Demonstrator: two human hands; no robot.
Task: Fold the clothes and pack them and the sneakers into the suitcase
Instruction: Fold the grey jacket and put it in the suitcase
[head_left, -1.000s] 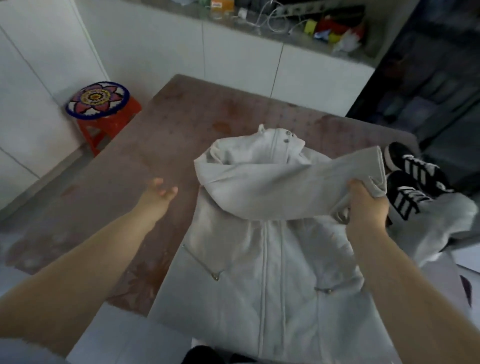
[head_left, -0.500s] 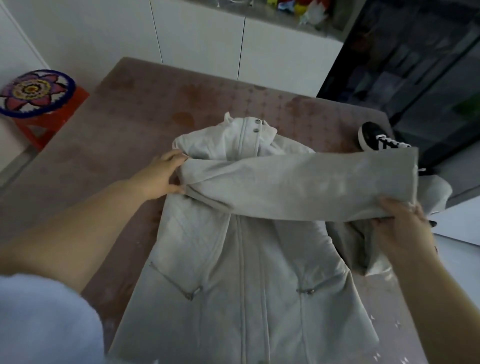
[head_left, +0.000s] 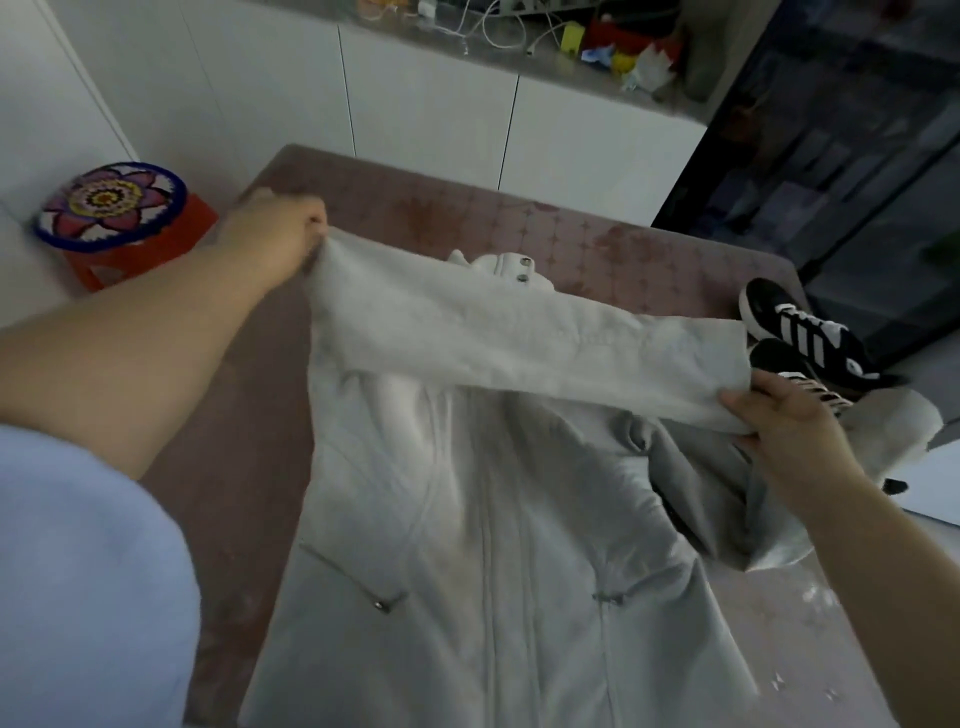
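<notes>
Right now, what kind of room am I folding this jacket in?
Probably a room in a home, maybe a kitchen or utility area: white cabinets under a counter cluttered with cables, a patterned table, and a red stool with a crocheted flower cover.

A home room: white cabinets (head_left: 431, 104) across the top, a cluttered countertop (head_left: 571, 57) above them, a crochet-covered stool (head_left: 111, 208) at left.

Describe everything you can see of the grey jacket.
The jacket is pale grey, soft-looking cloth, lying front up on the table, zip apparently closed, collar with two snaps at the far end, two slanted zip pockets. One sleeve is stretched across the chest: the left hand grips its shoulder end, the right hand pinches the cuff.
</notes>
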